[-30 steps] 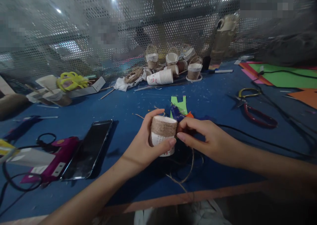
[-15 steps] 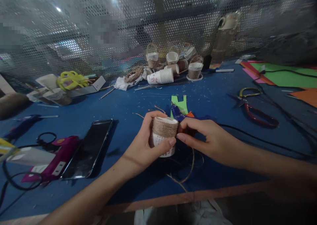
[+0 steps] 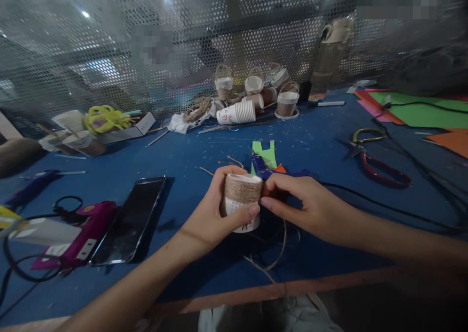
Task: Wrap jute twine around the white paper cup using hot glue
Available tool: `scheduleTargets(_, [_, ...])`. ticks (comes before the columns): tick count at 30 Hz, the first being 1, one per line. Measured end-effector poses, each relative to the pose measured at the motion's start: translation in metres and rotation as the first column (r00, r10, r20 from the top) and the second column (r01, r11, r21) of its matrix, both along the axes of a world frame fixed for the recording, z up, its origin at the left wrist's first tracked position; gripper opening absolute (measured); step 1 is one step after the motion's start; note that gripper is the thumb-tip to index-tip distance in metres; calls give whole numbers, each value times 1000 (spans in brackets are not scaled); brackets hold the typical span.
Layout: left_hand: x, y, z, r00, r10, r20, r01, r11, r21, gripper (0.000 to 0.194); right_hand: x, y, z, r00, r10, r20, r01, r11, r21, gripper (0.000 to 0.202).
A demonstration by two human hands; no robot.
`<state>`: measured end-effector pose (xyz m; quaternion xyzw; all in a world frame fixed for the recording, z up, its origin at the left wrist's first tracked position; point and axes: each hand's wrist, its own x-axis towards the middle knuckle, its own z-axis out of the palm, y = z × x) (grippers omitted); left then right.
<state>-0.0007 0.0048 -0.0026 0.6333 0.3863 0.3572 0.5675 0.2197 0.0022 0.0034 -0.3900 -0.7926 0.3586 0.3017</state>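
Note:
A white paper cup [image 3: 234, 206] is wound with brown twine [image 3: 243, 189] around its upper half; printed marks show on the bare lower part. My left hand [image 3: 216, 205] wraps around it from the left, thumb across the front. At the cup's right side, my right hand [image 3: 292, 195] pinches the twine close to the wall, though the fingertips are partly hidden. Loose twine [image 3: 283, 249] hangs below in a loop toward the table edge. Just behind the right hand lies a blue glue gun [image 3: 261, 166], its nozzle over a cut green paper piece [image 3: 269, 152].
Red-handled scissors [image 3: 382, 168] and coloured paper [image 3: 420, 110] lie to the right. On the left are a phone [image 3: 131, 220], a magenta power strip [image 3: 93, 229] and another glue gun [image 3: 34, 188]. Stacked paper cups [image 3: 237, 112] and small twine baskets [image 3: 287, 103] stand by the mesh screen.
Almost nothing differs. The cup has turned very slightly in my left hand, its printed marks showing a little differently; both hands stay in place.

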Motion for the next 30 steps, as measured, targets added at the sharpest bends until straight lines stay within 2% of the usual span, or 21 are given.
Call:
scheduleTargets(6, [1,1,-3,1000,-5,29,4,1000,20,47,1,-1,0,1000,-5,0,5,1000,-21,18])
scheduleTargets(10, [-1,1,-6,999,4,51,-3,1000,-12,47,2,0,0,1000,-12,1,12,1000,-18,19])
scheduleTargets(15, [1,0,-2,979,59,197,-23,983,-180,52,2,0,0,1000,-21,-8,21,999,-46,23])
scheduleTargets(18, [7,0,4,957,170,234,-101,954,-281,55,2,0,1,999,-39,-22,37,998,-54,22])
scheduleTargets(22, [13,0,9,940,201,277,-123,953,-277,53,2,0,1,998,-58,-30,58,998,-4,20])
scheduleTargets(25, [13,2,8,931,176,321,-95,963,-251,46,2,0,0,999,-43,-26,44,999,30,19])
scheduleTargets(30, [10,4,8,906,143,399,-41,966,-255,44,2,0,0,999,-40,-25,40,999,28,17])
